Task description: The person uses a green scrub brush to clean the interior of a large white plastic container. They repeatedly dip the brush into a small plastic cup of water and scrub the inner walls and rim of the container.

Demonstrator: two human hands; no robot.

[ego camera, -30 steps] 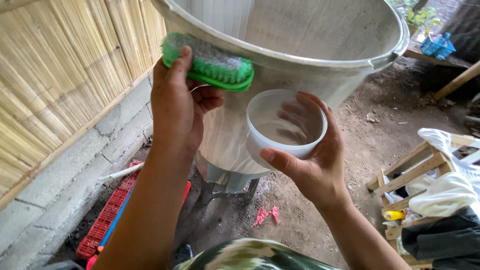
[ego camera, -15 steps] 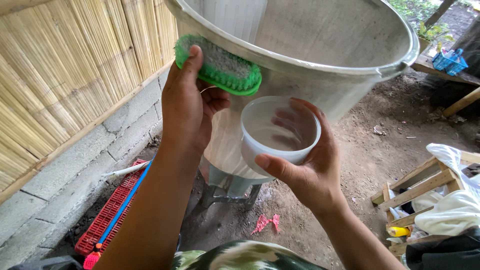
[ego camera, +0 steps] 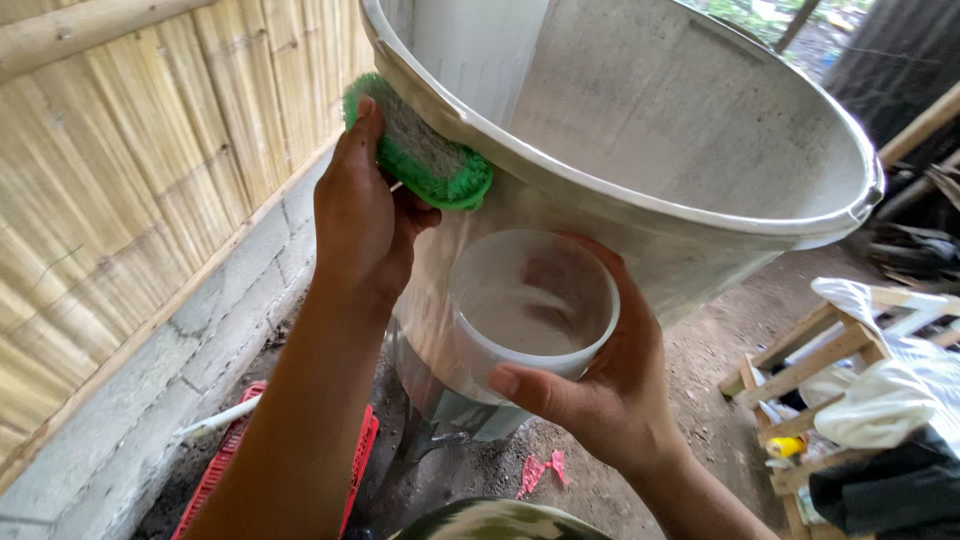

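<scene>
Bamboo wall behind — left hand grips green brush lengthwise against tub rim; right hand, fingers curled, holds cup just below.

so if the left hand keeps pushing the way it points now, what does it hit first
Probably nothing new: the left hand already presses the green scrub brush against the outer wall of the big grey tub, just under its rim.

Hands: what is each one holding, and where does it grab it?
The left hand grips the green scrub brush by its back. The right hand cups the translucent plastic cup around its side.
</scene>
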